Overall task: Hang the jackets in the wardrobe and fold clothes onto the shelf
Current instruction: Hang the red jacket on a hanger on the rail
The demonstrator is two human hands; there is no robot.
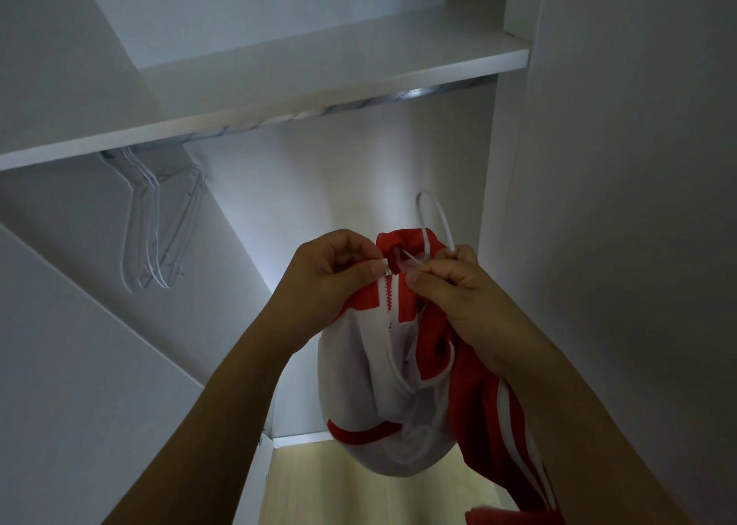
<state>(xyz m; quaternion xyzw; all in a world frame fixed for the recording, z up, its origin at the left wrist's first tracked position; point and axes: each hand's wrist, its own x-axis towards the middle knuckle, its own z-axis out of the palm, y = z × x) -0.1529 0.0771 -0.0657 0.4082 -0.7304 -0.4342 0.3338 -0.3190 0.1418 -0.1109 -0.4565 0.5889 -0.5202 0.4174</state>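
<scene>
A red and white jacket (402,385) hangs bunched in front of the open wardrobe, on a white hanger (432,215) whose hook sticks up above the red collar. My left hand (327,277) pinches the metal zipper pull (386,271) at the top of the white zip. My right hand (450,285) grips the collar edge together with the hanger's wire, just right of the zip. The jacket's red sleeve with white stripes trails down to the lower right.
The hanging rail (359,105) runs under a white shelf (279,97). Several clear empty hangers (159,221) hang at the rail's left end. A white wardrobe side panel (618,205) stands close on the right. Pale wood floor (319,484) shows below.
</scene>
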